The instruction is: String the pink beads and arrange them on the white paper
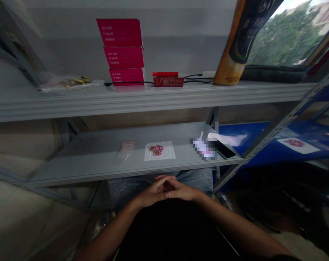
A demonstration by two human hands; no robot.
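In front of my black top, my left hand (152,194) and my right hand (182,190) rest together over my lap, fingers laced and thumb tips meeting. Both are closed, with no object showing in them. Just beyond, on the grey lower shelf (96,152), a white paper sheet (168,153) carries a small heap of pink and gold-brown pieces (156,150), too small to name. Left of it lies a clear plastic bag (123,153) with pinkish strips at its top. A dark phone (225,149) lies at the right end, beside a blurred-out item (204,148).
The upper shelf (159,99) holds stacked red boxes (124,58), a small dark-red box (168,82), black cables and a tall gold-and-black package (232,54). Gold pieces (79,82) lie on plastic at left. A perforated metal post (278,127) rises at right; another sheet (311,148) lies beyond.
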